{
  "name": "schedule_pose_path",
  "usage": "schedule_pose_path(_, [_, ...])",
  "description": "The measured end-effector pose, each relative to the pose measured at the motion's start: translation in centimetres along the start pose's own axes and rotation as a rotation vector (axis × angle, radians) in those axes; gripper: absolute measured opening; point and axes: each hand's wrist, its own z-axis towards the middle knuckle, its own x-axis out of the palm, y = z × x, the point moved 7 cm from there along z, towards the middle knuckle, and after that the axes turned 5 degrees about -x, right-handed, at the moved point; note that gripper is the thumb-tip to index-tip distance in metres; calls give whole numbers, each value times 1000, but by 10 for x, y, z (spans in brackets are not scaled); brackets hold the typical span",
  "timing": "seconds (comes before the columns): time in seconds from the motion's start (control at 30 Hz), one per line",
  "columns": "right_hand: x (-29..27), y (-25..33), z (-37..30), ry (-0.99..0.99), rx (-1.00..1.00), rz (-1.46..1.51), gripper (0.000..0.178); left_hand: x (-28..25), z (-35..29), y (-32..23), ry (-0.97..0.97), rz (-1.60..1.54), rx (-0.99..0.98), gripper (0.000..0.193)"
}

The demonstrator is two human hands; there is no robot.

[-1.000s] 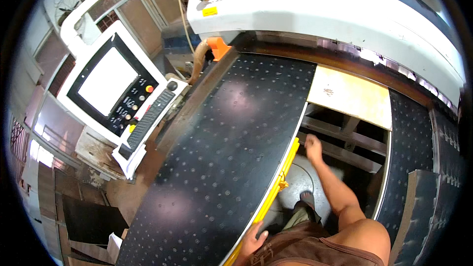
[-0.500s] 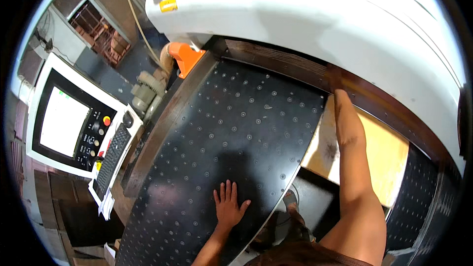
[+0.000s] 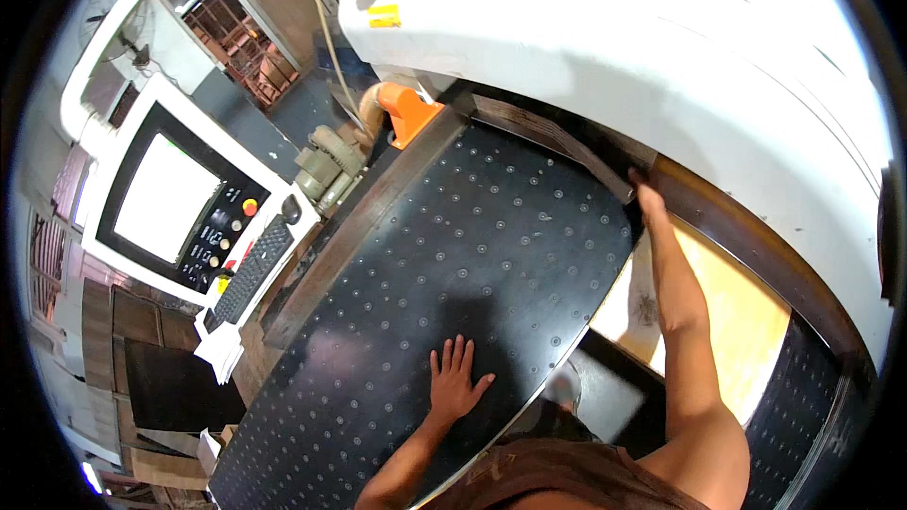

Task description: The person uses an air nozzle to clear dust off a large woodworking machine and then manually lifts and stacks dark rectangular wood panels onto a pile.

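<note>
Leaning further in than a second ago: right hand (image 3: 648, 196) has gone from the lower opening up to the far corner of the black dotted machine bed (image 3: 453, 264), under the white housing (image 3: 661, 47). Can't tell what it's gripping, fingers are hidden. Left hand (image 3: 455, 380) lies flat, fingers spread, grasping nothing, on the bed's near edge.

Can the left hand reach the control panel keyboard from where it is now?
Probably not. The left hand lies flat on the black dotted bed, and the keyboard sits past the bed's far left edge, seemingly beyond arm's reach without stepping over.
</note>
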Motion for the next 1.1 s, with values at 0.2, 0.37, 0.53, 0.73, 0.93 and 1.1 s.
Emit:
schedule_pose_path(0.2, [20, 27, -125, -63, -21, 112, 51, -4, -5, -4, -149, -78, 51, 85])
schedule_pose_path(0.37, [8, 5, -156, -152, -99, -11, 54, 1, 0, -17, -182, -161, 84, 87])
schedule_pose_path(0.53, [73, 48, -157, -51, -78, -100, 65, -1, -7, 4, -153, -152, 18, 88])
schedule_pose_path(0.73, [152, 75, -52, -171, -57, -254, 71, -14, -4, -2, -106, -103, 36, 86])
schedule_pose_path(0.93, [199, 72, 93, -230, -98, -343, 91, 11, 7, -2, 81, -29, 9, 89])
schedule_pose_path(1.1, [255, 41, 119, -217, -213, -91, 91, 14, 2, -5, 179, -34, -87, 88])
